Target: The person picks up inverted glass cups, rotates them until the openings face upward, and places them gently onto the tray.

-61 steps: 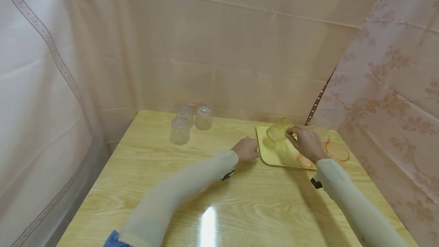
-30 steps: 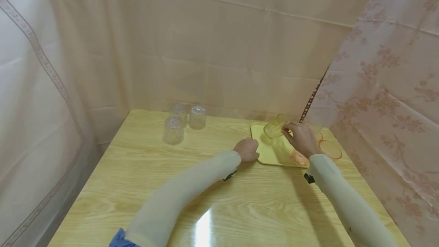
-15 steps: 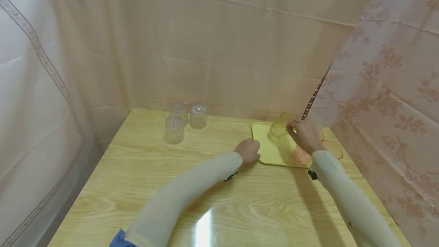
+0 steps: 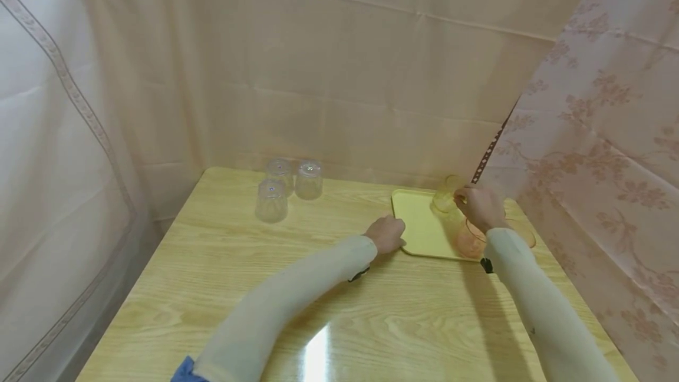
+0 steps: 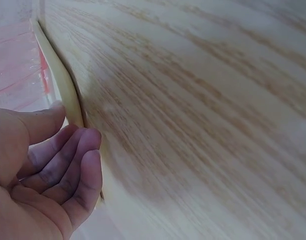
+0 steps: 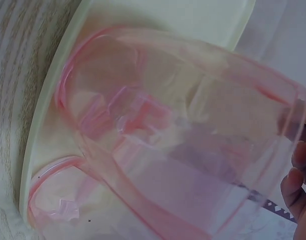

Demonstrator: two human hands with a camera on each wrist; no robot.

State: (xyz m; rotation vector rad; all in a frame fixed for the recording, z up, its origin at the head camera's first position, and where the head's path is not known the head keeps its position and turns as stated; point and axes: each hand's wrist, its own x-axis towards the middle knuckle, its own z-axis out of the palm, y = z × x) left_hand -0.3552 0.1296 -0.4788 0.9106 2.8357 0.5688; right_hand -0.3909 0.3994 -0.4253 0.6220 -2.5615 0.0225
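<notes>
My left hand (image 4: 385, 234) grips the near-left rim of a yellow tray (image 4: 424, 229). In the left wrist view, its thumb and curled fingers meet around the pale tray edge (image 5: 65, 82). Over the tray's far part, my right hand (image 4: 481, 206) pinches the rim of a clear yellow glass (image 4: 443, 198), which leans slightly. Whether that glass touches the tray is hard to tell. A pink glass (image 4: 469, 241) stands near the tray's front right, large and close in the right wrist view, where the right hand's fingers (image 6: 295, 187) show behind a pink glass (image 6: 158, 125).
Three colourless glasses (image 4: 272, 202) are grouped at the table's back left. The rim of another pink glass (image 4: 526, 230) shows beside my right wrist, partly hidden. Cloth curtains (image 4: 339, 75) hang behind and on both sides of the wooden table (image 4: 414, 311).
My right hand has carried the yellow glass rightward over the tray, and the glass is less tilted now. The left hand has stayed at the tray's rim. The head view has shifted slightly.
</notes>
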